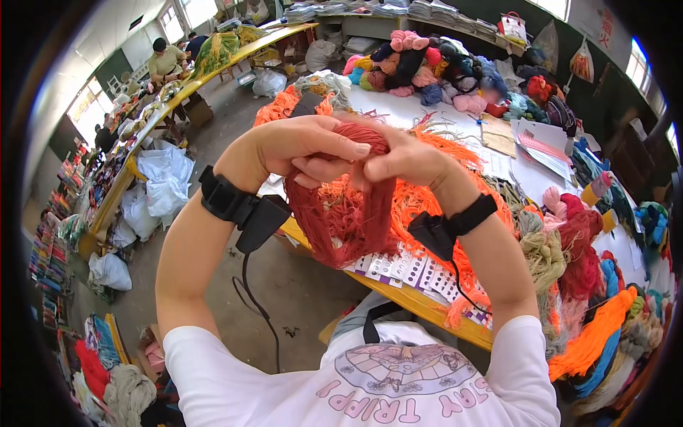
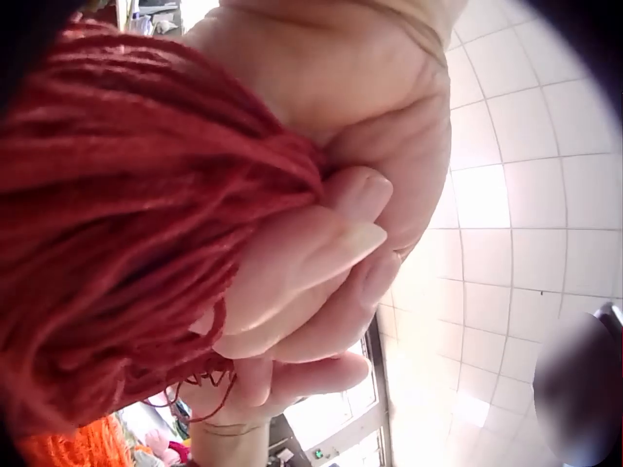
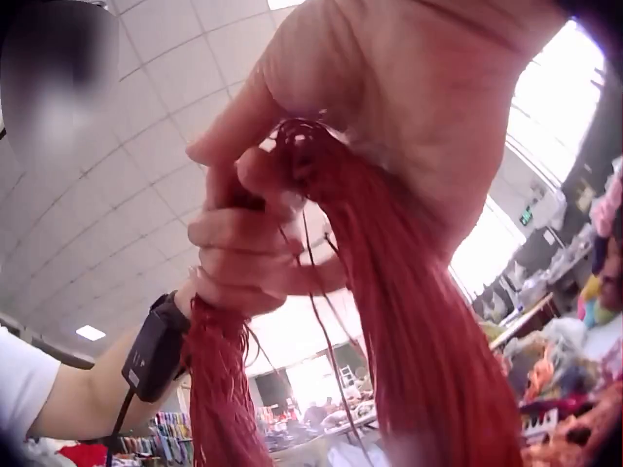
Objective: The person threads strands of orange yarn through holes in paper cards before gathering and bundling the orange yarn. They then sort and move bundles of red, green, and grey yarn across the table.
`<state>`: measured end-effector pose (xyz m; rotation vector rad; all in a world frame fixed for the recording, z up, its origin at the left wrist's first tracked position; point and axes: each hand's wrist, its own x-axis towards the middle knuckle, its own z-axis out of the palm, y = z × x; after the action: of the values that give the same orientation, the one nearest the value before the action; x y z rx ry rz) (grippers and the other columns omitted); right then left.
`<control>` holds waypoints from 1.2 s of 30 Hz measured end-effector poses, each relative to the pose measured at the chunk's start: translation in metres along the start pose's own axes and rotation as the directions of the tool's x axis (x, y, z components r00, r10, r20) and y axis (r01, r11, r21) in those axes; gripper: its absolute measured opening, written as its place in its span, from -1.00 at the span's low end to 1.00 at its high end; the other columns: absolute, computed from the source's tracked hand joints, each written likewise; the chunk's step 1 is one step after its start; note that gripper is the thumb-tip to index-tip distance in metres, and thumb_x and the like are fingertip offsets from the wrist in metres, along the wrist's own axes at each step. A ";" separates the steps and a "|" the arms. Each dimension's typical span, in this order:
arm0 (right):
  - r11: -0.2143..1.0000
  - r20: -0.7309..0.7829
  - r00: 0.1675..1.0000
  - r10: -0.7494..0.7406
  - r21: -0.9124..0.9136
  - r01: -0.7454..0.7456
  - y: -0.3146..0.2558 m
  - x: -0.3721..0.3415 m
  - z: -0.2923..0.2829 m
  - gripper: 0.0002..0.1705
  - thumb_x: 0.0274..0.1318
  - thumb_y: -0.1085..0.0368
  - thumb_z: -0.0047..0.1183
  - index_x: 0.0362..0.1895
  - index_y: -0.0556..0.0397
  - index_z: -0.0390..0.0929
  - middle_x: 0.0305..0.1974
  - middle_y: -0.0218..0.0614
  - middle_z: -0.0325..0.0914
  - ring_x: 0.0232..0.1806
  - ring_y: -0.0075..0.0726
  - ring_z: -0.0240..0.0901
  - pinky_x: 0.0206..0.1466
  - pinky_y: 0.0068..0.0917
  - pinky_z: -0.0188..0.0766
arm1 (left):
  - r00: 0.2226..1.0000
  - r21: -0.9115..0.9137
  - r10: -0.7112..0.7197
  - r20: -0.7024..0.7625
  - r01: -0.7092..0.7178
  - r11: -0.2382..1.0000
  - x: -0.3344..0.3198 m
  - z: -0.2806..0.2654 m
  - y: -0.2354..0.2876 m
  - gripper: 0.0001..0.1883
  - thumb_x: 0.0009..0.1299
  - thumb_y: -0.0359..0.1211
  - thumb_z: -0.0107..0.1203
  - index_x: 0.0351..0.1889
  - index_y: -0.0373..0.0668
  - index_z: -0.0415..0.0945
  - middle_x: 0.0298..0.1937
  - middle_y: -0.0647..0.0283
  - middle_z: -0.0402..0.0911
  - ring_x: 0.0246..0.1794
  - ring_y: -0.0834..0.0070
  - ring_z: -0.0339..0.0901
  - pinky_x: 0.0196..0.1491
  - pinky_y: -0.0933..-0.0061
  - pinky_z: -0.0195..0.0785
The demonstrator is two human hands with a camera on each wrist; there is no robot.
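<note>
A dark red skein of yarn (image 1: 377,213) hangs in a loop from both hands, held up above the table's front edge. My left hand (image 1: 313,146) grips the skein's top, and in the left wrist view its fingers (image 2: 292,263) curl round the bundled strands. From the other side my right hand (image 1: 413,153) holds the same skein close by, with its thumb near the left fingertips. In the right wrist view the strands (image 3: 409,321) run down through the right hand, and a few thin loose threads dangle between the two hands.
Bright orange yarn (image 1: 455,171) lies heaped on the table beneath the hands, over cards with punched holes (image 1: 405,270). Many coloured yarn bundles (image 1: 455,71) pile up at the back and right. White plastic bags (image 1: 163,178) stand on the left floor. A person (image 1: 165,60) works at a far table.
</note>
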<state>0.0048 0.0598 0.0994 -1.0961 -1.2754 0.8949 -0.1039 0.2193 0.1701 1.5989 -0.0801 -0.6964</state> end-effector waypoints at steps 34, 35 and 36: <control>0.950 -0.211 0.942 0.262 0.226 -0.214 0.020 -0.031 -0.017 -0.68 -0.02 0.32 0.01 -0.11 0.06 0.42 -0.71 -0.65 0.11 -0.72 -0.77 0.03 -0.65 -0.70 0.21 | 0.896 -0.331 0.438 0.069 -0.394 0.858 0.005 -0.020 -0.069 -0.80 0.18 -0.37 -0.13 -0.31 -0.27 0.41 -0.38 0.01 0.45 -0.33 0.32 0.43 -0.24 0.32 0.27; 0.966 -0.339 0.922 0.188 0.234 -0.111 0.018 -0.031 -0.008 -0.64 0.00 0.31 0.00 -0.05 0.06 0.39 -0.66 -0.64 0.24 -0.67 -0.74 0.17 -0.63 -0.65 0.26 | 0.801 -0.509 0.599 -0.007 -0.518 0.687 0.010 -0.021 -0.073 -0.72 0.22 -0.33 -0.17 -0.18 -0.28 0.37 -0.20 -0.02 0.41 -0.18 0.26 0.39 -0.09 0.29 0.22; 0.996 -0.443 0.896 -0.007 0.081 0.048 0.014 -0.028 0.004 -0.63 -0.01 0.31 0.01 -0.04 0.05 0.39 -0.64 -0.59 0.29 -0.65 -0.68 0.23 -0.62 -0.61 0.28 | 0.678 -0.644 0.730 -0.080 -0.594 0.482 0.015 -0.022 -0.078 -0.63 0.26 -0.28 -0.22 -0.04 -0.30 0.33 -0.02 -0.04 0.36 -0.03 0.19 0.35 0.06 0.25 0.17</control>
<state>-0.0014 0.0378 0.0782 -1.1284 -0.8607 0.6245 -0.1081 0.2450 0.0922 0.7097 -0.5537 -0.1988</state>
